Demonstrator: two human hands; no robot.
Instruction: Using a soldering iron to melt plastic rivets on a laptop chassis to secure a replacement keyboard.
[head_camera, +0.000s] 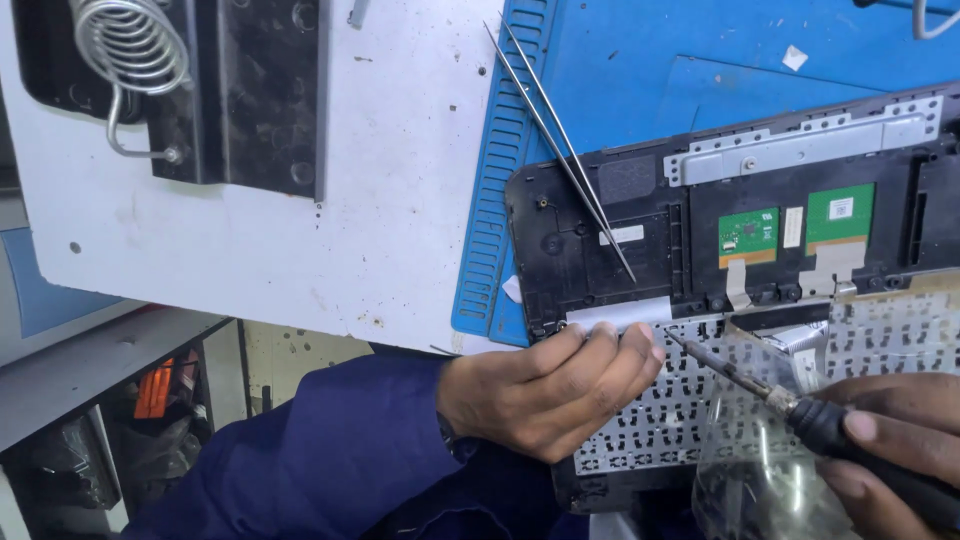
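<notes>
Laptop palmrest assembly (640, 250), one, black, is laid underside-up across the blue ribbed work mat (500, 170) at the bench edge, its perforated metal keyboard backplate (660, 410) turned toward the person and partly overhanging the edge. One white bench top (380, 200) is seen beneath the mat, with one black stand carrying a coiled wire holder (130, 45) at its far corner. The left hand (550, 390) is pressed flat on the lower left corner of the assembly, fingers closed together, nothing held. The right hand (890, 450) is wrapped fully around the black handle of one soldering iron (760, 385), its tip resting just above the backplate. Two green circuit boards (748, 235) are counted in the black frame, and one pair of steel tweezers (565, 150) lies across mat and frame. Risk, as judged: the tip could slip and scorch the clear film (760, 470) or the pale ribbon strips nearby; the left fingertips (640, 345), close to the tip, could be burned; the overhanging assembly could tip if the pressure is released.
</notes>
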